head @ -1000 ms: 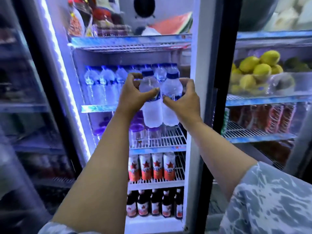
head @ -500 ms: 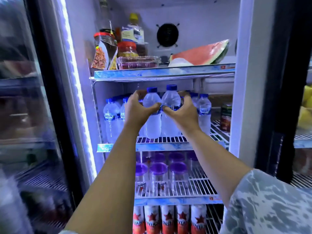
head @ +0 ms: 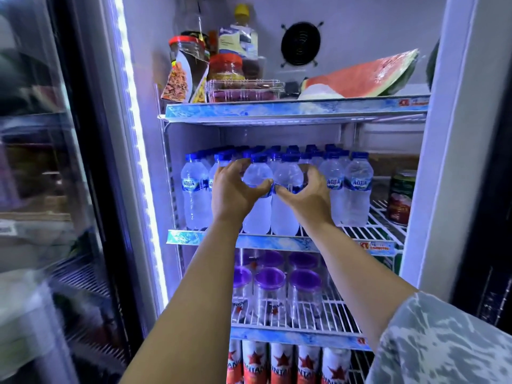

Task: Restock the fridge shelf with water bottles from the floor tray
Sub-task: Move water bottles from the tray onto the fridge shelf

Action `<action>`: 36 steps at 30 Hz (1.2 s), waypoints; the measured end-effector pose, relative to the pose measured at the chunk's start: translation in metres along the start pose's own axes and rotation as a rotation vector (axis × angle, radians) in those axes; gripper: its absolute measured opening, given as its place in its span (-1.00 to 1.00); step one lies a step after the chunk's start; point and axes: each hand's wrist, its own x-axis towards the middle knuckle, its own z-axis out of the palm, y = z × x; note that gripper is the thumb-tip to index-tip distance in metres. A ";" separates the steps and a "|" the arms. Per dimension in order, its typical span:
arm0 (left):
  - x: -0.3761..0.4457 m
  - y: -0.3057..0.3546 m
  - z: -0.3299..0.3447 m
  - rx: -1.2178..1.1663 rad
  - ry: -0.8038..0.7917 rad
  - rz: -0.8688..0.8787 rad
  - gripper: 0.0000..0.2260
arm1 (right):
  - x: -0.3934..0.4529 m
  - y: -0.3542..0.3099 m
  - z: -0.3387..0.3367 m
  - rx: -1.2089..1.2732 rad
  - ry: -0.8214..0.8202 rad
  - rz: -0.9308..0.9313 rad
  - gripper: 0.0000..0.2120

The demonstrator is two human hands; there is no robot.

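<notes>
My left hand (head: 231, 188) wraps a clear blue-capped water bottle (head: 257, 209) and my right hand (head: 307, 194) wraps a second bottle (head: 285, 214) beside it. Both bottles stand upright at the front of the wire fridge shelf (head: 371, 234), with their bases on it. Several more blue-capped Aqua bottles (head: 357, 189) fill the shelf to the left, right and behind. The floor tray is out of view.
The top shelf (head: 293, 109) holds jars, a clear box and a wrapped watermelon slice (head: 365, 79). A can (head: 400, 196) stands at the right of the bottle shelf. Purple-lidded cups (head: 270, 284) and red-star cans (head: 282, 364) sit below. The glass door (head: 50, 189) is open at left.
Both hands carried the two bottles up and into the fridge, from below the shelf's front edge to standing on it. The view has moved closer and higher.
</notes>
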 end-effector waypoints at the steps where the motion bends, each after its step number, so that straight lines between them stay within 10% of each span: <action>1: 0.001 -0.001 0.000 0.014 -0.002 -0.004 -0.45 | 0.000 -0.001 0.001 -0.011 -0.001 -0.010 -0.46; 17: -0.037 -0.031 0.000 0.153 0.123 0.212 -0.49 | -0.002 -0.017 0.013 0.027 -0.004 -0.005 -0.23; 25: -0.072 -0.062 -0.020 0.156 0.134 -0.078 -0.62 | 0.031 -0.051 0.028 -0.365 0.008 -0.374 -0.60; 36: -0.081 -0.071 -0.015 0.440 -0.036 -0.144 -0.49 | 0.045 -0.072 0.041 -0.596 -0.181 -0.184 -0.76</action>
